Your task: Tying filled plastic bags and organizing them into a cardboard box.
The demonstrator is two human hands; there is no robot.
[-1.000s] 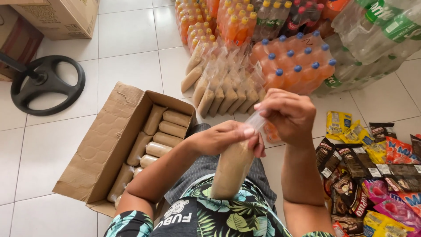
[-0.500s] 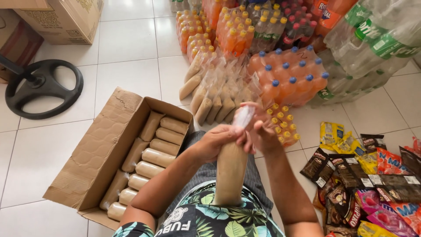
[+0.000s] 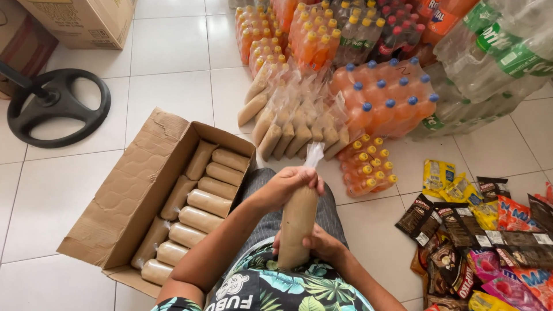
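Held upright over the lap: a clear plastic bag of tan powder (image 3: pixel 298 224), left hand (image 3: pixel 286 185) clenched round its neck, right hand (image 3: pixel 320 245) cupped and closed at its base. Probably soft, saggy, fairly heavy, thin-skinned; best gripped at the twisted top, supported beneath. Left of bag: cardboard box (image 3: pixel 124 201) with filled bags. Beyond: soda packs (image 3: pixel 380 101). Right: snack packets (image 3: pixel 484 236).

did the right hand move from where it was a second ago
Yes. The right hand has dropped from the twisted plastic top of the tan bag to its lower end, near the lap; the left hand grips the neck.
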